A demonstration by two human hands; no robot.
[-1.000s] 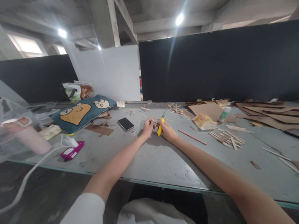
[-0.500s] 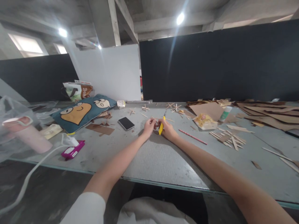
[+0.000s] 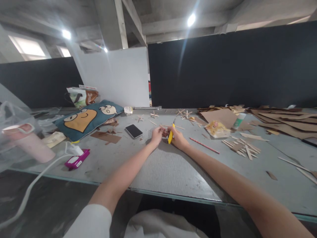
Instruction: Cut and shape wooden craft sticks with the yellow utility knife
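Note:
Both my arms reach out over a grey table (image 3: 160, 168). My right hand (image 3: 177, 138) is closed round a yellow-handled cutter (image 3: 170, 134), its blade pointing away from me. My left hand (image 3: 157, 135) sits just left of it, fingers pinched on a small brown piece (image 3: 164, 132) that lies between the two hands. I cannot make out what that piece is. A few thin wooden sticks (image 3: 173, 126) lie on the table just beyond the hands.
A black phone (image 3: 133, 131) lies left of my hands, with a blue cartoon cushion (image 3: 86, 119) beyond it. A pink pencil (image 3: 203, 145), loose wooden sticks (image 3: 244, 145), a glue stick (image 3: 238, 121) and cardboard sheets (image 3: 279, 120) lie to the right. A pink wipes pack (image 3: 76, 160) sits near the left edge.
My hands have drawn a little closer together, and the cutter has tilted more upright. The small brown piece now shows between the hands. Nothing else on the table moved.

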